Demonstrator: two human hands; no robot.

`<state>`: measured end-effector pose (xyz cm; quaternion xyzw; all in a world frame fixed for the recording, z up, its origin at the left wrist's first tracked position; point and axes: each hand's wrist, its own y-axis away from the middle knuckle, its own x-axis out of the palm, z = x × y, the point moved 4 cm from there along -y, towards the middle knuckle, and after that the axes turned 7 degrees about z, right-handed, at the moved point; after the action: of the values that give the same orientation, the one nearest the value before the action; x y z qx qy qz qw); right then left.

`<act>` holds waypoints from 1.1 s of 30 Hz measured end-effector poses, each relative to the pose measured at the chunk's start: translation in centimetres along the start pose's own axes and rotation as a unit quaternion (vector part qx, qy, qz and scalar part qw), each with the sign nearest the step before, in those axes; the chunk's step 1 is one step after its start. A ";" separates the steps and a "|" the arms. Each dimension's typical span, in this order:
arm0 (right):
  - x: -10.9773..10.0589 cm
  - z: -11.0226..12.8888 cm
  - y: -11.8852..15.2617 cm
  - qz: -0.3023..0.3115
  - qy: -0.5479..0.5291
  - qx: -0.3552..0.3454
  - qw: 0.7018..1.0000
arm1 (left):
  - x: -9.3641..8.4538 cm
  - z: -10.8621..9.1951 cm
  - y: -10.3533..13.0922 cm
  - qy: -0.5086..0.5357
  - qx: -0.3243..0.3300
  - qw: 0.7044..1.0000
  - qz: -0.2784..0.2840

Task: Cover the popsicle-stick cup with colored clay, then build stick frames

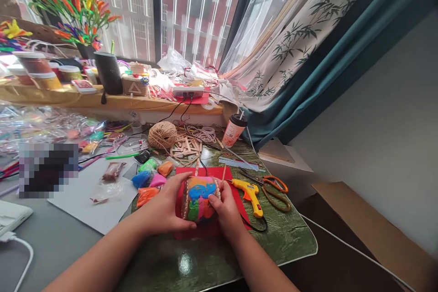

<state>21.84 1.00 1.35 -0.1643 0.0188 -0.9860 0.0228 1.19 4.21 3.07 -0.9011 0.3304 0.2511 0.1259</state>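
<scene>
A small rounded object coated with blue, green, pink and orange clay [201, 197] is held between my two hands above a red sheet [236, 173]. My left hand [169, 205] wraps its left side, thumb below and fingers at the top edge. On its right side my right hand [227, 207] grips it, with the thumb on the clay face. Braided trim runs along both side edges. Thin sticks stand up behind it. Lumps of blue clay [141, 179], pink clay [158, 180] and orange clay [147, 196] lie left of my left hand.
A yellow glue gun [251, 196] and orange-handled scissors [275, 187] lie at the right. Behind are a twine ball [163, 135], wooden sticks [186, 146] and a lidded cup [234, 131]. White board [92, 191] lies left; the table edge [316, 248] is at right.
</scene>
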 end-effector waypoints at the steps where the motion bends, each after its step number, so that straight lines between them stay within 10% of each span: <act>1: -0.2 -0.4 0.0 0.001 -0.002 0.006 1.000 | -0.1 -0.3 0.0 -0.009 0.008 1.000 -0.003; 8: -0.6 -1.7 0.1 0.013 -0.045 -0.014 0.999 | -0.9 -0.6 0.2 0.028 -0.003 1.000 -0.012; 12: -1.4 -2.0 0.0 -0.035 -0.066 -0.029 0.997 | -4.8 -1.0 0.9 0.030 0.005 0.995 -0.091; 15: -1.7 -2.3 0.0 -0.052 -0.066 -0.032 0.996 | -9.0 -0.6 1.8 -0.115 -0.115 0.966 -0.199; 19: -1.9 -2.4 0.1 -0.065 -0.043 -0.057 0.995 | -12.1 1.1 2.7 -0.200 -0.231 0.930 -0.204; 33: -3.1 -3.2 -0.1 -0.126 -0.044 -0.097 0.986 | -11.2 4.3 1.9 -0.292 -0.279 0.901 -0.155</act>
<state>23.70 1.39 -2.62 -0.2102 0.0925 -0.9663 -0.1165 -9.00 10.44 5.38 -0.8252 0.0516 0.5625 -0.0029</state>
